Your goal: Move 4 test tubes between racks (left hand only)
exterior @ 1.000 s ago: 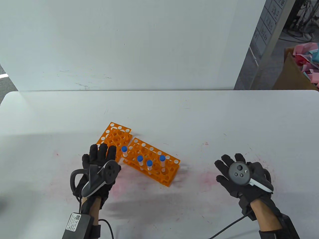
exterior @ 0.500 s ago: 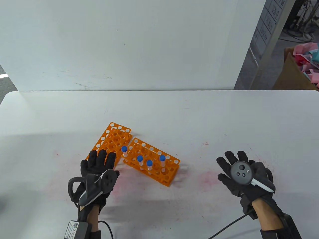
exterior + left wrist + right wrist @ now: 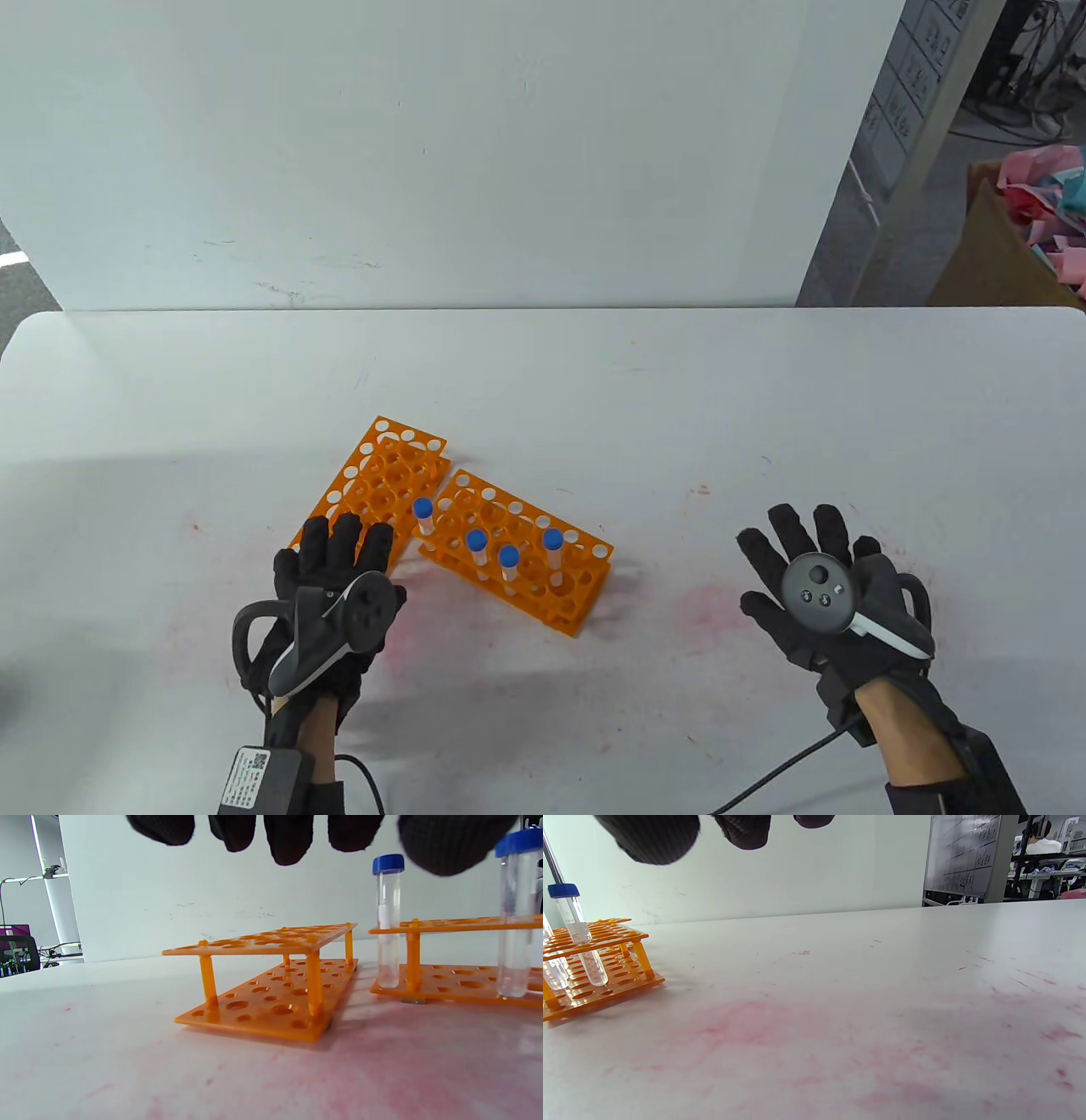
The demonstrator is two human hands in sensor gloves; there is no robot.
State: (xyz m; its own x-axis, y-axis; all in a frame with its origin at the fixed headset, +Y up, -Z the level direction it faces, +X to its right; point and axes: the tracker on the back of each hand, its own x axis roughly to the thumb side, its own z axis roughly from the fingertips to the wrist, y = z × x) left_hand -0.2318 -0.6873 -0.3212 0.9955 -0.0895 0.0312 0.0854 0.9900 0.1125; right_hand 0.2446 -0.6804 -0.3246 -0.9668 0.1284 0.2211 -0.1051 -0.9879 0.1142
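Two orange racks stand side by side at the table's middle. The left rack (image 3: 382, 480) (image 3: 275, 980) holds no tubes. The right rack (image 3: 517, 548) (image 3: 462, 955) holds several clear test tubes with blue caps (image 3: 476, 538); one (image 3: 388, 921) stands at its near-left corner, and one shows in the right wrist view (image 3: 579, 933). My left hand (image 3: 335, 564) hovers open, palm down, over the near end of the left rack and holds nothing. Its fingertips (image 3: 290, 840) hang in above the racks. My right hand (image 3: 814, 586) is open and empty over bare table to the right.
A white wall panel (image 3: 441, 153) stands behind the table's far edge. A cardboard box with coloured scraps (image 3: 1031, 229) sits off the table at the far right. Pink stains (image 3: 746, 1027) mark the tabletop near the front.
My left hand has drawn back a little toward me and to the left, uncovering more of the left rack. My right hand drifted slightly away and right. The tubes have not moved.
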